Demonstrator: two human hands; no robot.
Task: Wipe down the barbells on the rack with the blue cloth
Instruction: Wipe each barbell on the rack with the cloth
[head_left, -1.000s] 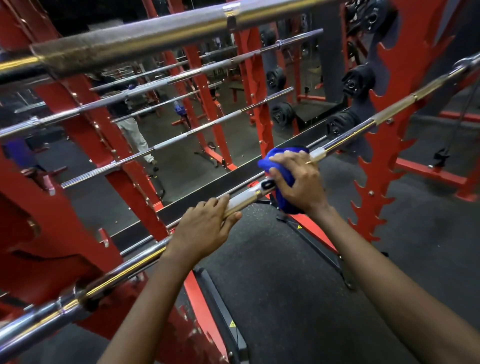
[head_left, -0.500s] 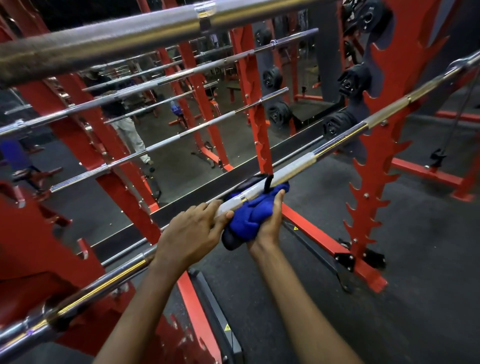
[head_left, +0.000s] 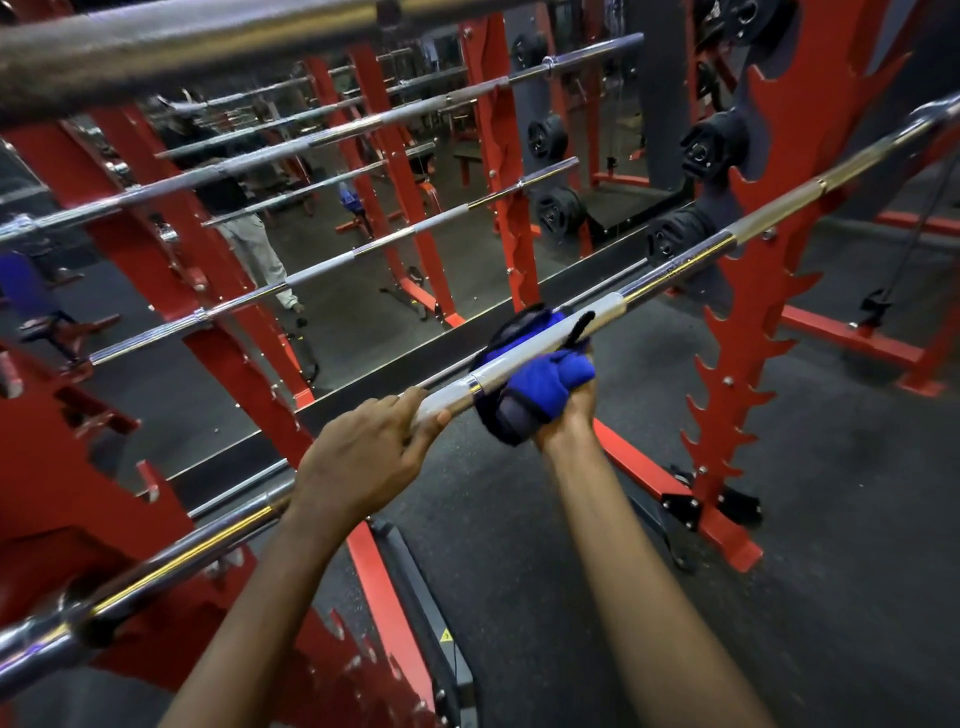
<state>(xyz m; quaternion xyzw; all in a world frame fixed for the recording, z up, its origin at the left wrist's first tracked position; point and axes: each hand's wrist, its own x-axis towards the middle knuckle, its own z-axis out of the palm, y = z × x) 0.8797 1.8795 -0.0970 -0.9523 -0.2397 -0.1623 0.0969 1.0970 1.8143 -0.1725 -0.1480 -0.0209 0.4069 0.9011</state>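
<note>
A long chrome barbell (head_left: 675, 270) is being carried across the red rack (head_left: 753, 338), running from the lower left corner up to the right edge of the view. It is being gripped from above by the left hand (head_left: 363, 452), whose fingers (head_left: 410, 402) are being curled over a pale, matt section of the shaft, with the thumb tucked beneath it. Just beside that hand, further up the bar, the blue cloth (head_left: 545, 379) is being wrapped around the shaft: part of it is lying behind the bar and a thick fold is being bunched under and in front of it. A dark strip of the cloth is being draped over the top of the shaft. The cloth is being pressed to the bar from below by the right hand (head_left: 569, 413). That hand's fingers are being closed round cloth and bar together, though most of them are being hidden by the fabric. The two hands are being seen near each other but apart.

An upper barbell (head_left: 156, 52) is being shown, blurred, across the top of the view. Behind the rack, further bars and red uprights are being reflected in a mirror (head_left: 353, 332). Black weight plates (head_left: 714, 143) are being stored on pegs to the right of it. A dark floor (head_left: 779, 597) is being seen beneath the forearms.
</note>
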